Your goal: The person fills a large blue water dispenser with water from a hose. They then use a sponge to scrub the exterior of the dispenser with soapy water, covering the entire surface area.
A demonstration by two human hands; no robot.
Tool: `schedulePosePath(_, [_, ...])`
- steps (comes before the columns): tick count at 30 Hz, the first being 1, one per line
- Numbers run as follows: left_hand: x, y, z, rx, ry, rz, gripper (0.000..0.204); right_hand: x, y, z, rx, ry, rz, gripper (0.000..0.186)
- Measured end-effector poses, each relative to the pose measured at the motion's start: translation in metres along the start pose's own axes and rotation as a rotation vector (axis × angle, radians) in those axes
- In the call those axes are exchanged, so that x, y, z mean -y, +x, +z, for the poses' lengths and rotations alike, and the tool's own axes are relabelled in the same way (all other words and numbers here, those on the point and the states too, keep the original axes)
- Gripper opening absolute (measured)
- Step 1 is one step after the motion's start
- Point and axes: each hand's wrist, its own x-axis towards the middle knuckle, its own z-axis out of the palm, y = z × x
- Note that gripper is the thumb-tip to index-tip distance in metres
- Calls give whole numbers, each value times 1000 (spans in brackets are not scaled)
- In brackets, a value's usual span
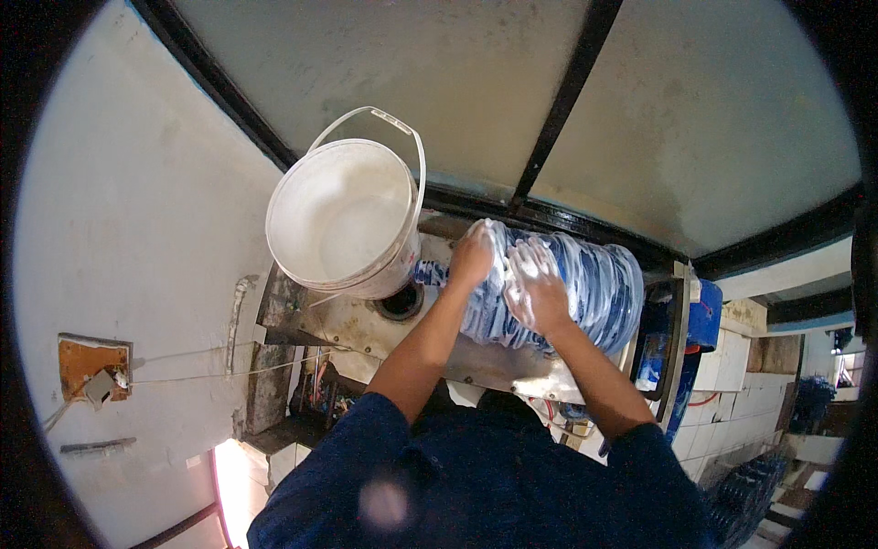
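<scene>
A large ribbed blue water bottle (594, 291) lies on its side on a worn metal worktop (498, 364), its neck (430, 272) pointing left. White foam streaks most of its surface. My left hand (474, 256) is curled against the bottle near the neck end, its fingers closed and partly hidden by foam; what they hold, if anything, I cannot make out. My right hand (535, 291) lies flat on the upper side of the bottle, fingers stretched out and soapy.
A white bucket (343, 215) with a raised handle stands left of the bottle, beside a dark round hole (400, 302) in the worktop. Dark-framed panes (439, 91) rise behind. A blue container (704, 316) is at right. A thin cord (201, 375) runs along the left wall.
</scene>
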Motion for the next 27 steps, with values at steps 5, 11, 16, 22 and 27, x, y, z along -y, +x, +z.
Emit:
schedulePosePath(5, [31,-110,-2,-118,188,585,75,4,23,11,-29,14,167,64])
schedulePosePath(11, [99,-116,-26,59,401,471,167,18,7,2,-36,66,146,64])
schedulePosePath(16, [100,-52,-64,480,902,305,142,22,4,2,-27,68,152,65])
schedulePosePath(22, [69,7,-69,1032,944,0,72,27,-23,8,-59,22,87,73])
schedulePosePath(27, [129,-2,-61,1134,601,-64,40,31,-51,2,-62,95,-8,78])
